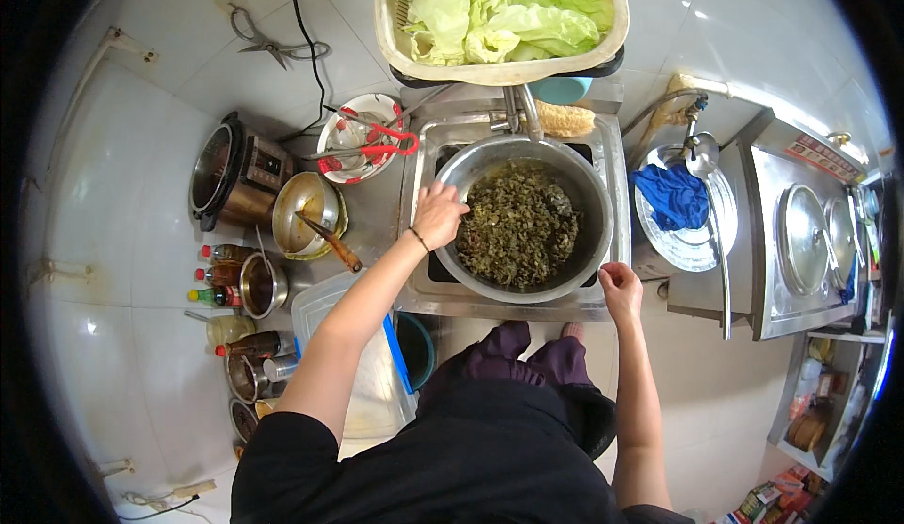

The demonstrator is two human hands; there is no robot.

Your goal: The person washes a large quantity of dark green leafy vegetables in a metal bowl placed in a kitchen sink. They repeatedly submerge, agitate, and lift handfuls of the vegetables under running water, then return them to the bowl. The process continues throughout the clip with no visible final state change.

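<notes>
Holds the left hand [440, 215] loosely curled at the left rim of the metal basin [593, 213], reaching toward the dark chopped greens [518, 227] inside it; cannot tell whether grasping any. Holds the right hand [621, 290] nearly closed beside the basin's near-right rim; cannot tell whether pinching it.

A steel worktop [369, 213] with a sink [618, 161] carries a wide metal basin [593, 213], set over the sink. Left of the basin stand a red-rimmed bowl [330, 165], a metal pan [318, 194] and, farther out, a cooker [268, 164]; behind the basin lies a tan, loofah-like piece [567, 120].
</notes>
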